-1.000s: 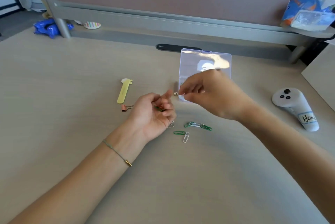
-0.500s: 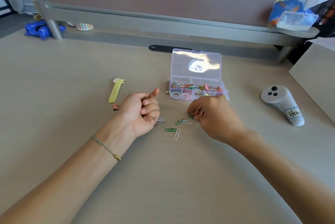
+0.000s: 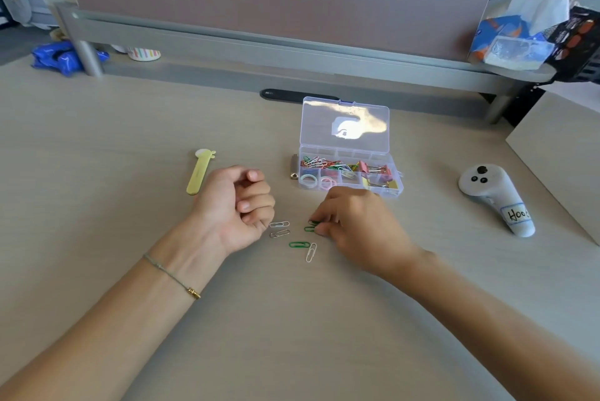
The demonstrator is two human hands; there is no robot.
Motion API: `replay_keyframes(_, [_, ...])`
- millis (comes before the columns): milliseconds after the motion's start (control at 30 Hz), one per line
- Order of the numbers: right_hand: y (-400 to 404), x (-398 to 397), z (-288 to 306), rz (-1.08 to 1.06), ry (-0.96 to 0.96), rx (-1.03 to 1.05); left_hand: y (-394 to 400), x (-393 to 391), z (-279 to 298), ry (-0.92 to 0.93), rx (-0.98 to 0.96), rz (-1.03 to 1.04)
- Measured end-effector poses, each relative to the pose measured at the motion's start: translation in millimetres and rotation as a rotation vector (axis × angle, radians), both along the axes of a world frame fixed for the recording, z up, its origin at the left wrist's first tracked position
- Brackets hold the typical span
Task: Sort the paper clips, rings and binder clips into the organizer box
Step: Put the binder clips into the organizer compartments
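We see a desk (image 3: 130,270) with a clear box (image 3: 349,178) standing open, its lid (image 3: 344,124) tilted up at the back. Its compartments hold mixed paper clips (image 3: 319,163) at the back left, binder clips (image 3: 373,169) at the right, and 2 pale rings (image 3: 316,180) in the front left cell.

Our right hand (image 3: 354,225) rests on the desk just in front of the box, its fingertips (image 3: 319,231) pinched down on green clips (image 3: 311,226) that lie on the surface; we cannot tell whether they are lifted clear. Our left hand (image 3: 235,205) lies on its side with the fingers curled into a loose fist, and we cannot tell whether anything is inside it. A thin bracelet (image 3: 172,277) crosses that wrist.

Between the 2 hands, 4 loose clips lie on the desk: 2 silver clips (image 3: 279,228) just beside the left hand's knuckles, 1 green clip (image 3: 299,244) and 1 white clip (image 3: 311,252) nearer us, touching or nearly so.

A yellow stick (image 3: 198,173) lies left of the left hand. A white controller (image 3: 496,197) with a handwritten label sits well to the right of the box.
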State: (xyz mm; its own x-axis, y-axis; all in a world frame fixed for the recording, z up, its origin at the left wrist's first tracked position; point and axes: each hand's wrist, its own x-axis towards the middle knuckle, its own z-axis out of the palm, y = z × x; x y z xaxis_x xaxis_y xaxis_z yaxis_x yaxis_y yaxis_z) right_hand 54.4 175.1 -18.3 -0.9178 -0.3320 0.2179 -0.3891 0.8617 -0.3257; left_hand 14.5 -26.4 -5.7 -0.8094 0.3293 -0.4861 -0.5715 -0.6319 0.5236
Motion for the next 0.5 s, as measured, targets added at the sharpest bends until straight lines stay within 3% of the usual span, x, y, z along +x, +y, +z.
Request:
replay_keyframes(167, [4.9,-1.6,-4.9,0.1,0.136,0.14,-0.6,0.7,1.4,0.022,0.009,-0.026])
replay_keyframes(500, [-2.7,1.2,11.4,0.165,0.173,0.613,-0.8,0.1,5.7,0.049,-0.03,-0.099])
